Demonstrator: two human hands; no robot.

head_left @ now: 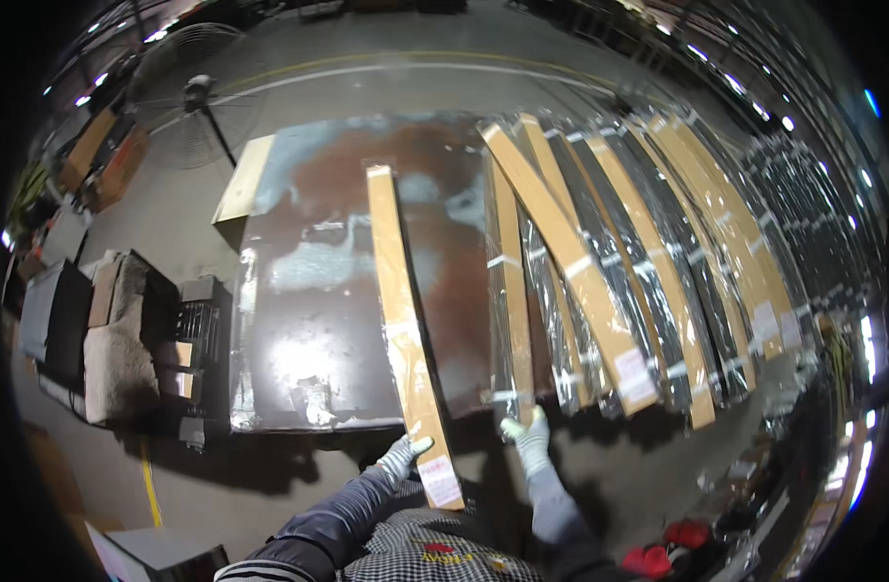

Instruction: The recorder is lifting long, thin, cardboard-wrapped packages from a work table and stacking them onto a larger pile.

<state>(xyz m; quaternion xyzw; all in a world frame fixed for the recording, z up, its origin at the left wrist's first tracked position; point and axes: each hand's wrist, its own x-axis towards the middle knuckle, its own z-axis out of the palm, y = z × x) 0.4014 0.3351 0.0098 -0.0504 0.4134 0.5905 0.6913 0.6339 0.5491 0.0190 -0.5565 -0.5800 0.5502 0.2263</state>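
A long, flat cardboard strip [398, 291] in clear plastic lies lengthwise on the dark table, its labelled near end jutting past the front edge. My left hand [401, 459], in a pale glove, is closed on that near end from the left, thumb on top. To the right lies a plastic-wrapped bundle [509, 301] of cardboard and dark strips, bound with white bands. My gloved right hand [530, 441] grips its near end, with thumb and fingers on either side. Another cardboard strip [571, 262] slants across the neighbouring wrapped bundles [648, 262].
The dark table [299, 320] has a glossy, patchy top. Further black wrapped bundles [803, 213] are stacked at the far right. A large fan [197, 92] stands behind on the left. Left of the table is a brown padded seat [120, 359]; red objects [667, 548] lie low on the right.
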